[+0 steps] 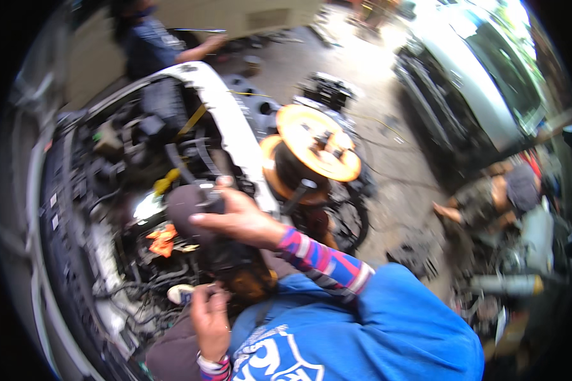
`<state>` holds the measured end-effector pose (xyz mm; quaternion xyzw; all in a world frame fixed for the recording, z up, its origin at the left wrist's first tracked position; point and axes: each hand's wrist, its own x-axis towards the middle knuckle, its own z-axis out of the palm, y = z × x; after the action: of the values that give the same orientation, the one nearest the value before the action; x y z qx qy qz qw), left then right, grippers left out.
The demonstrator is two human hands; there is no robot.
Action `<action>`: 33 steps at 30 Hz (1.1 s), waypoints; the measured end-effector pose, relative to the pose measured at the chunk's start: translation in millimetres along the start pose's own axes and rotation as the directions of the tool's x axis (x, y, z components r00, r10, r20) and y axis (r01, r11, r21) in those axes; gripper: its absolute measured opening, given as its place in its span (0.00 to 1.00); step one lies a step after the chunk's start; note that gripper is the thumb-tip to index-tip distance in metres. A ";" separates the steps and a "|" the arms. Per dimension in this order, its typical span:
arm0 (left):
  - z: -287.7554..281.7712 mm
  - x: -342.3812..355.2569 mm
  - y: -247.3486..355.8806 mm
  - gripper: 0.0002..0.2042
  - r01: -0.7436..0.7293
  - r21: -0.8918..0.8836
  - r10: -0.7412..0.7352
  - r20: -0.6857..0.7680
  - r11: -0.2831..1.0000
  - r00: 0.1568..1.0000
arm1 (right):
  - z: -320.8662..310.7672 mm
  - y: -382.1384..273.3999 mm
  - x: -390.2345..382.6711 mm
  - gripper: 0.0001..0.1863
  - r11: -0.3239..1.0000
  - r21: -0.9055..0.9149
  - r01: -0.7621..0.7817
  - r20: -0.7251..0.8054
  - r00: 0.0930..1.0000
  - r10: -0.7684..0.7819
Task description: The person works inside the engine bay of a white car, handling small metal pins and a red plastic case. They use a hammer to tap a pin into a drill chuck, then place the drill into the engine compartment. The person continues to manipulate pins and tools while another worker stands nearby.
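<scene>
My right hand [245,219], in a striped sleeve, is closed on a small black part [213,202] held between thumb and fingers above my dark-trousered knee [183,206]. Blur hides what kind of part it is. Lower down, my left hand [211,324] has its fingers curled together near my lap; whatever they pinch, if anything, is too small and smeared to name. Around my legs lies the open engine bay [117,254] of a white vehicle. An orange cloth [163,240] rests in it, beside a bright glare. Close to the left hand shows a small whitish round thing [180,293].
An orange-topped cable spool [318,143] with small items on it stands to the right of the white fender [219,101]. Behind it sits an engine block [327,91]. One person [156,44] stands far left; another [499,193] crouches right, near a silver vehicle [470,76].
</scene>
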<state>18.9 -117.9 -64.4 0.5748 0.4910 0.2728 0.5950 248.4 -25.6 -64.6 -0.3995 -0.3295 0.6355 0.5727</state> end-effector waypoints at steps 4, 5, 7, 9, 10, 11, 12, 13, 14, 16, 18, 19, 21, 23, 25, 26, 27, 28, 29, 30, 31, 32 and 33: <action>-14.8 17.8 -12.9 0.10 0.016 -0.215 -0.013 0.016 0.976 1.000 | 4.2 -1.5 1.3 0.15 0.981 -0.164 -0.099 -0.067 0.994 0.090; -17.5 19.0 -15.8 0.10 0.030 -0.335 -0.025 0.017 0.942 1.000 | 5.5 -0.5 1.9 0.14 0.984 -0.138 -0.113 -0.075 0.992 0.103; -22.1 22.1 -20.3 0.09 0.063 -0.397 -0.061 0.016 0.916 0.998 | 5.8 0.1 4.1 0.10 0.980 -0.156 -0.127 -0.052 0.991 0.120; -21.4 21.8 -23.5 0.09 0.026 -0.386 -0.042 -0.034 0.922 0.999 | 5.6 0.5 3.9 0.15 0.968 -0.163 -0.192 -0.077 0.980 0.181; -20.5 22.4 -24.6 0.09 0.025 -0.378 -0.049 -0.055 0.925 0.997 | 5.3 0.5 3.2 0.16 0.982 -0.130 -0.136 -0.036 0.991 0.132; -19.8 22.4 -24.8 0.09 -0.009 -0.317 -0.023 -0.096 0.948 0.995 | 5.1 0.3 1.2 0.17 0.973 -0.144 -0.183 -0.065 0.982 0.175; -19.7 23.4 -24.4 0.09 -0.030 -0.253 -0.005 -0.139 0.967 0.990 | 5.5 0.4 -1.3 0.18 0.984 -0.121 -0.130 -0.066 0.990 0.123; -19.0 24.1 -23.1 0.09 -0.037 -0.188 0.003 -0.181 0.981 0.984 | 5.3 0.0 -3.5 0.16 0.985 -0.114 -0.133 -0.037 0.991 0.129; -22.1 25.3 -20.3 0.09 -0.048 -0.162 0.013 -0.205 0.986 0.979 | 6.0 0.1 -7.2 0.15 0.980 -0.145 -0.135 -0.030 0.991 0.132; -27.7 29.7 -11.9 0.09 -0.069 -0.174 0.024 -0.250 0.982 0.968 | 8.0 0.1 -12.2 0.14 0.972 -0.204 -0.112 -0.044 0.993 0.105; -36.9 35.5 -0.4 0.09 -0.113 -0.196 0.055 -0.278 0.974 0.959 | 12.3 0.5 -15.9 0.12 0.984 -0.166 -0.067 -0.001 0.998 0.067; -42.7 38.4 6.1 0.09 -0.135 -0.183 0.078 -0.286 0.974 0.955 | 16.3 1.5 -17.4 0.12 0.988 -0.149 -0.046 0.039 0.998 0.053; -53.2 42.8 14.2 0.09 -0.161 -0.216 0.089 -0.308 0.963 0.947 | 20.1 -1.0 -23.6 0.13 0.982 -0.179 -0.067 0.061 0.995 0.079; -60.2 48.2 16.8 0.09 -0.291 -0.281 0.152 -0.427 0.915 0.891 | 23.3 -4.4 -27.6 0.14 0.971 -0.228 -0.067 0.044 0.996 0.079; -72.0 46.8 14.1 0.09 -0.337 -0.378 0.126 -0.483 0.863 0.866 | 25.0 -6.7 -30.9 0.16 0.978 -0.188 -0.088 0.000 0.996 0.089; -79.5 45.2 11.4 0.09 -0.338 -0.391 0.108 -0.504 0.856 0.857 | 25.3 -7.0 -29.5 0.18 0.978 -0.183 -0.101 0.003 0.995 0.104; -85.3 41.9 8.6 0.09 -0.351 -0.405 0.105 -0.518 0.844 0.849 | 25.1 -8.0 -29.3 0.19 0.968 -0.221 -0.120 -0.037 0.993 0.114; -91.9 38.7 6.7 0.10 -0.339 -0.400 0.085 -0.532 0.852 0.842 | 25.7 -7.4 -29.4 0.16 0.981 -0.172 -0.090 0.007 0.996 0.093; -98.2 35.3 6.0 0.11 -0.268 -0.399 -0.001 -0.558 0.877 0.830 | 26.1 -7.6 -29.2 0.13 0.988 -0.137 -0.077 -0.007 0.997 0.077; -102.3 33.0 7.3 0.11 -0.245 -0.395 -0.024 -0.565 0.886 0.825 | 27.2 -7.0 -29.1 0.14 0.986 -0.154 -0.066 -0.009 0.998 0.065; -104.8 31.5 10.5 0.11 -0.306 -0.389 0.057 -0.535 0.869 0.843 | 28.8 -6.6 -29.5 0.14 0.985 -0.157 -0.067 0.012 0.997 0.070; -106.4 31.1 16.0 0.11 -0.303 -0.386 0.065 -0.522 0.871 0.851 | 30.6 -6.5 -29.5 0.14 0.986 -0.156 -0.060 0.028 0.997 0.065; -106.1 32.5 23.7 0.12 -0.291 -0.385 0.063 -0.507 0.876 0.860 | 32.8 -6.7 -30.4 0.14 0.986 -0.157 -0.050 0.042 0.997 0.058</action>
<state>-58.7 -40.4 -35.5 0.3798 0.4898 0.5672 0.5423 223.2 -53.5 -39.6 -0.4369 -0.3802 0.6322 0.5146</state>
